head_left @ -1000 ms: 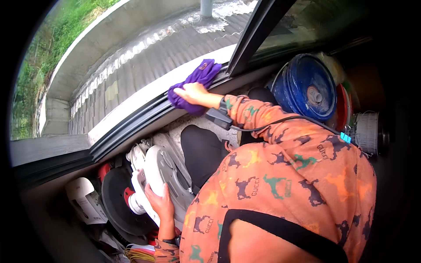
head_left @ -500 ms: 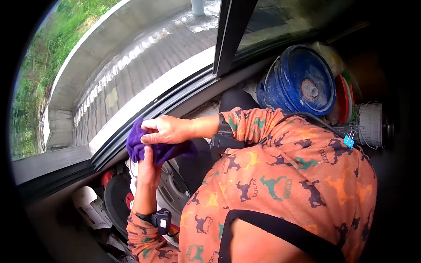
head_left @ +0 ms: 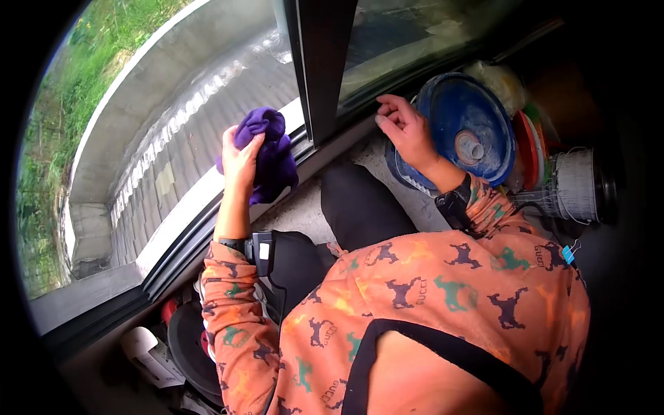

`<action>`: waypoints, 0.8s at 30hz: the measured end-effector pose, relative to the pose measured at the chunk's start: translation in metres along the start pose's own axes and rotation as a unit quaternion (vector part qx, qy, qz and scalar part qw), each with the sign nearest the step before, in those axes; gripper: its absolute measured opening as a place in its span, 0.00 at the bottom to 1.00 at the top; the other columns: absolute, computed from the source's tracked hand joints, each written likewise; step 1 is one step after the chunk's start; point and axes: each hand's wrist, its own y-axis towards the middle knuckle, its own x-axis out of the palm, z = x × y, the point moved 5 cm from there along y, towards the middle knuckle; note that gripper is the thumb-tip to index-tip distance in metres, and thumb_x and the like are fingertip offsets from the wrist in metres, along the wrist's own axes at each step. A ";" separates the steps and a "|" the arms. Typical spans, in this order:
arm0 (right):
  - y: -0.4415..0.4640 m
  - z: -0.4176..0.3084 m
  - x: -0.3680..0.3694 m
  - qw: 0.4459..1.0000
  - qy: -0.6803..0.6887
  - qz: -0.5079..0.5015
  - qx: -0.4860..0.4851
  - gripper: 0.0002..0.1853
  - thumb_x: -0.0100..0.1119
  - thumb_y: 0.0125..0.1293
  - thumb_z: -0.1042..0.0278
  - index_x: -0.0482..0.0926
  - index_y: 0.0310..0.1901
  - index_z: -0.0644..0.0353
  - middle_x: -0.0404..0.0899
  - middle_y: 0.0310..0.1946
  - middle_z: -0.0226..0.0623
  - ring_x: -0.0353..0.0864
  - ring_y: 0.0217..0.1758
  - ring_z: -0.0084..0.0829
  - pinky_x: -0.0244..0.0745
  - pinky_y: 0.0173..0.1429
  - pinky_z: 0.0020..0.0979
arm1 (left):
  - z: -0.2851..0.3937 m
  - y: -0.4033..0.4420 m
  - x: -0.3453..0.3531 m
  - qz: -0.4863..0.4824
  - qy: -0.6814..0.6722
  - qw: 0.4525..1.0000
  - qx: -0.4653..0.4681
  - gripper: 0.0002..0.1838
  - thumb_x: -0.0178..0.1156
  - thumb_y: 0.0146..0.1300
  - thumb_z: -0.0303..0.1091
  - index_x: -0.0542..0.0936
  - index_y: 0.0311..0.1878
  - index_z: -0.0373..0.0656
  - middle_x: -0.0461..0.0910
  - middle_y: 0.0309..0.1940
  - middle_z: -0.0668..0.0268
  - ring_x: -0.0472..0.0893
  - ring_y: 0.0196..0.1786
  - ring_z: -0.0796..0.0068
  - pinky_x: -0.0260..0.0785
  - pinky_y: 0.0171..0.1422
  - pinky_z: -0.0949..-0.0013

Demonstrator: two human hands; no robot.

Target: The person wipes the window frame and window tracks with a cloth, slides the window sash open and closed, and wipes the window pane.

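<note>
A crumpled purple cloth (head_left: 271,166) is gripped in my left hand (head_left: 240,162), its fingers closed on the bunched upper part while the rest hangs down. The cloth is in front of the window sill track (head_left: 207,242). My right hand (head_left: 408,131) is raised near the dark window frame, its fingers loosely bent and apart, holding nothing. Just behind that hand stands a blue bucket (head_left: 443,104) with a dusty lid. Each wrist wears a dark strapped device.
The dark window post (head_left: 321,69) rises between the hands. Right of the bucket are red lids (head_left: 526,149) and a whitish cylindrical container (head_left: 574,183). A white box (head_left: 149,356) and a round black object (head_left: 190,346) lie at lower left. Outside are a ribbed roof and a concrete wall (head_left: 138,83).
My right hand has let go of the purple cloth and moved right towards the bucket. My left hand, holding the cloth, has moved up and slightly right along the sill.
</note>
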 end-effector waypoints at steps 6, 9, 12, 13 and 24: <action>-0.032 -0.033 0.059 0.905 0.239 -0.334 0.107 0.32 0.61 0.61 0.46 0.69 0.58 0.62 0.75 0.51 0.39 0.74 0.56 0.28 0.70 0.59 0.30 | 0.056 -0.078 0.047 -0.164 -0.173 0.969 0.070 0.27 0.46 0.72 0.43 0.62 0.65 0.31 0.67 0.62 0.54 0.69 0.63 0.63 0.57 0.69 0.63; -0.050 -0.042 0.093 0.815 0.486 -0.289 0.129 0.35 0.66 0.57 0.52 0.66 0.61 0.63 0.72 0.56 0.37 0.68 0.62 0.30 0.62 0.66 0.32 | 0.078 -0.114 0.071 -0.209 0.090 0.934 0.275 0.34 0.59 0.63 0.45 0.61 0.63 0.30 0.63 0.61 0.48 0.63 0.66 0.58 0.49 0.71 0.60; -0.033 -0.052 0.073 0.794 0.545 -0.214 0.164 0.34 0.70 0.50 0.68 0.67 0.60 0.62 0.73 0.55 0.36 0.69 0.61 0.28 0.61 0.67 0.32 | 0.136 -0.119 0.082 -0.276 0.302 0.876 0.255 0.34 0.65 0.56 0.48 0.68 0.57 0.30 0.72 0.54 0.52 0.72 0.57 0.57 0.60 0.62 0.62; -0.024 -0.050 0.055 0.819 0.537 -0.155 0.129 0.34 0.70 0.49 0.71 0.68 0.60 0.63 0.73 0.55 0.36 0.70 0.61 0.28 0.61 0.67 0.32 | 0.154 -0.116 0.075 -0.268 0.289 0.874 0.283 0.27 0.68 0.53 0.38 0.73 0.50 0.29 0.76 0.48 0.53 0.76 0.50 0.62 0.67 0.53 0.64; 0.079 -0.023 0.031 0.924 0.177 0.239 -0.242 0.25 0.68 0.44 0.62 0.75 0.46 0.61 0.69 0.51 0.47 0.69 0.54 0.50 0.64 0.59 0.44 | 0.243 -0.016 0.096 0.098 0.124 0.845 0.511 0.37 0.64 0.59 0.43 0.60 0.66 0.37 0.64 0.61 0.53 0.67 0.62 0.60 0.59 0.65 0.62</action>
